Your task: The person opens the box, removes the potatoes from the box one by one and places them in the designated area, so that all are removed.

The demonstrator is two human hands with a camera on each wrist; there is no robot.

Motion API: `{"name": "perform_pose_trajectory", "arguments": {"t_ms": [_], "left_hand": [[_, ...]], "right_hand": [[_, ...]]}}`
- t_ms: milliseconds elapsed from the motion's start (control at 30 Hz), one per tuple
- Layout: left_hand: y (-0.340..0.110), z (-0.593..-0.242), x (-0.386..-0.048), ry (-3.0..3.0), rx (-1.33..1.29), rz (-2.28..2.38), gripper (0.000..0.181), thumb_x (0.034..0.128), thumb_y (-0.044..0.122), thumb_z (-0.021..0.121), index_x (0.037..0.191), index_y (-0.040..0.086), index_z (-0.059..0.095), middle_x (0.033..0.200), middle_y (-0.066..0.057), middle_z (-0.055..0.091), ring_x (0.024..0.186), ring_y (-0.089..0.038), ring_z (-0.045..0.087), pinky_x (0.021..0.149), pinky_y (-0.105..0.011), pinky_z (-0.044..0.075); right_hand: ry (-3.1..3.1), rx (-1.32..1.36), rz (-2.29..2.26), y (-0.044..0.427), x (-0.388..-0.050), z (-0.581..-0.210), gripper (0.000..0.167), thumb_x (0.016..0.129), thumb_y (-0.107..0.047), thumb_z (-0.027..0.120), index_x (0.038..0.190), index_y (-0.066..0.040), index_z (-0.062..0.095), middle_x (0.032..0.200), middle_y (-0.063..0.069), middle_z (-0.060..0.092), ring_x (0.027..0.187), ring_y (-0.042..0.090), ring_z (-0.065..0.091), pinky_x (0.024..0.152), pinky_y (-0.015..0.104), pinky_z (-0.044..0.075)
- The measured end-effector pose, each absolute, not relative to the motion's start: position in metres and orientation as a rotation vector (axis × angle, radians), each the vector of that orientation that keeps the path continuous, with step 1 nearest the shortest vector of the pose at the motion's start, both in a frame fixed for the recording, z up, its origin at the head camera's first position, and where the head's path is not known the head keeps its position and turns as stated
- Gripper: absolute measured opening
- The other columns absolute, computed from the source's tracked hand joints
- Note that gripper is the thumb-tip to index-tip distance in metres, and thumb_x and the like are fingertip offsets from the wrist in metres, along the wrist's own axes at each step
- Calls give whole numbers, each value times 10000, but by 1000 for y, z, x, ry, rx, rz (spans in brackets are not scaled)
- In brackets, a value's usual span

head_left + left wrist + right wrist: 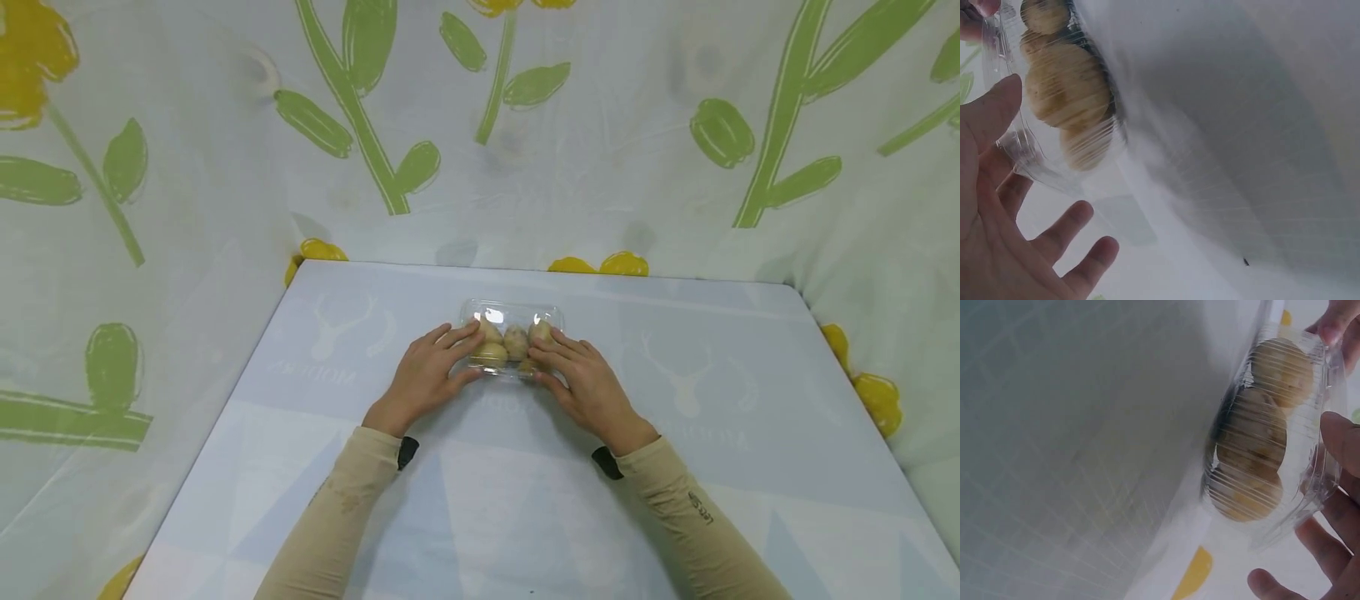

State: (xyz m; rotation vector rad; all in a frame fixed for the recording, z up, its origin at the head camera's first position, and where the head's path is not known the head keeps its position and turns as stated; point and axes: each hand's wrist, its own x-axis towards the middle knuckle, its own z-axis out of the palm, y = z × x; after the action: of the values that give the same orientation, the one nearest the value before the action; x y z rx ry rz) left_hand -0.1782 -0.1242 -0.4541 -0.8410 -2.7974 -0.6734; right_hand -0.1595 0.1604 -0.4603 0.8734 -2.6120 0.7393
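Observation:
A clear plastic clamshell container (517,312) holds several small tan potatoes (491,356), seen through its walls. Its lid lies over them; whether it is latched cannot be told. My left hand (429,377) grips the left end, fingertips on the lid and thumb at the near rim. On the right end, my right hand (588,390) holds the container in much the same way. In the left wrist view, the thumb (1000,109) lies at the rim while two fingers stand apart from the plastic. Ribbed container side (1254,437) faces the right wrist camera.
The container is on a pale table (480,500) with faint deer-head prints and blue triangles, towards its far edge. Behind and beside it hangs a white curtain (600,167) with green stems and yellow flowers. Both forearms wear beige sleeves (337,508).

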Motion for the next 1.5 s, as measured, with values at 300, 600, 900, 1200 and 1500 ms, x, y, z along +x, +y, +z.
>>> {"name": "perform_pose_trajectory", "arguments": {"t_ms": [300,600,900,1200,1500], "left_hand": [[-124,-451,-176,-2788,-856,-567,549,975,396,672,1471,186,562,1543,29,483,1385,-397,454,1069,-606,395],[-126,-444,-176,-2814,-865,-482,527,998,399,629,1476,192,556,1544,29,479,1365,-382,483,1062,-585,412],[-124,-441,-175,-2789,-864,-370,514,991,399,632,1463,205,572,1525,42,500,1345,-356,509,1056,-550,429],[-122,-448,-177,-2682,-888,-252,453,1002,383,621,1421,211,615,1478,49,555,1323,-324,534,1046,-509,443],[-123,-446,-176,-2671,-890,-290,435,1009,372,609,1404,191,632,1457,33,576,1321,-317,536,1033,-489,452]], "right_hand": [[-2576,914,667,163,-160,-459,351,962,-241,718,1279,-91,710,1349,75,657,1373,323,497,1057,499,431],[-2544,1008,605,164,-163,-450,365,942,-195,738,1282,-65,706,1335,97,663,1337,356,529,1028,531,455],[-2517,1048,533,165,-165,-449,359,920,-149,755,1263,-57,703,1321,108,670,1306,380,553,1035,597,443],[-2492,1079,542,166,-165,-448,372,906,-74,758,1267,-30,683,1315,130,666,1291,412,556,1062,577,436],[-2548,1077,610,167,-164,-446,326,959,-85,699,1279,-26,675,1333,131,654,1332,406,518,1094,578,407]]}}
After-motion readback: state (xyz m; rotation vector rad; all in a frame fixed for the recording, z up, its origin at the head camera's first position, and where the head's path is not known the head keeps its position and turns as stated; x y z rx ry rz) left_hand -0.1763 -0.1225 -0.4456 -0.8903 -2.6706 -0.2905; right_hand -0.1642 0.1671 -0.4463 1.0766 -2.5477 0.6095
